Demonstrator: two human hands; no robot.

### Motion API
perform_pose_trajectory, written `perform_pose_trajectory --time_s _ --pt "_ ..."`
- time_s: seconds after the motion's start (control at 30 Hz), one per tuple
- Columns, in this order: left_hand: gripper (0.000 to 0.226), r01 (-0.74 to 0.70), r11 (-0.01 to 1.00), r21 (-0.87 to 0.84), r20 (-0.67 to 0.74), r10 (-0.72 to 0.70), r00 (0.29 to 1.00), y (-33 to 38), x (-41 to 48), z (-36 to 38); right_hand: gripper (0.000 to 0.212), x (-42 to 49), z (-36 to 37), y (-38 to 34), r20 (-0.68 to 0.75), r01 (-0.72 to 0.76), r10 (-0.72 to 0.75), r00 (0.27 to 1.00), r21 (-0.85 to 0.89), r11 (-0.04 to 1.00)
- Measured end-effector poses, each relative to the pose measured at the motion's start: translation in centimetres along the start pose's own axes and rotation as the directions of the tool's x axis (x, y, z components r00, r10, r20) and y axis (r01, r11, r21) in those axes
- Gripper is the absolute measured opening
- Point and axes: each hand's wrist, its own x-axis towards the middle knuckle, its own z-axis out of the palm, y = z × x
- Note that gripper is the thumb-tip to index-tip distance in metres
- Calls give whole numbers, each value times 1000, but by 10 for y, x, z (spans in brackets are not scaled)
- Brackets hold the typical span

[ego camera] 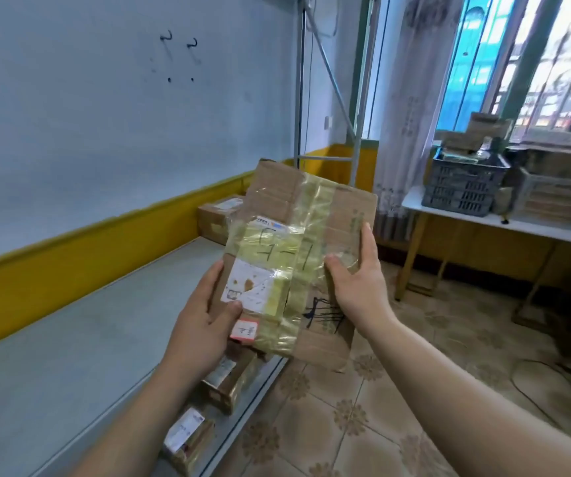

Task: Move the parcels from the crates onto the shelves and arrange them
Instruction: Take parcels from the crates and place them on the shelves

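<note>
Left grip (pixel 205 325): closed on the lower left edge of the parcel (pixel 287 235), with the thumb pressed on its face just beside a pink sticker.
Right grip (pixel 359 284): closed on the parcel's right edge, thumb on the taped face and fingers running up the side.
Parcel: flat brown cardboard banded with yellowish tape, with a white label and black handwriting. It was held tilted in the air between both hands, above the front edge of the shelf (pixel 88 339).
Shelf: a grey board running along the blue-and-yellow wall on the left.
Shelf parcels: one brown box (pixel 218 216) stood at the far end, partly hidden behind the held parcel. Two small taped boxes (pixel 229 383) (pixel 187 438) lay near the front edge, below the left forearm.
Crates: a dark crate (pixel 462 184) and a pale crate (pixel 552 197) stood side by side on the white tabletop (pixel 411 201) by the window — both loaded with cardboard.
Floor (pixel 363 425): patterned tiles.
</note>
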Motion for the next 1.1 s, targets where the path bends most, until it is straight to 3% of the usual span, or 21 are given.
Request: perform_pose_trajectory --time_s 0.47,0.83,1.1 --pt "59 -23 997 -70 262 41 964 -24 227 159 80 217 -27 103 -137 -153 137 981 -112 982" --pt "57 69 995 -66 256 -50 965 -11 395 309 80 432 -71 175 -66 -156 150 986 -87 984" --pt "55 156 984 -85 211 -135 968 -41 499 366 78 559 -40 229 12 -174 176 984 -80 981"
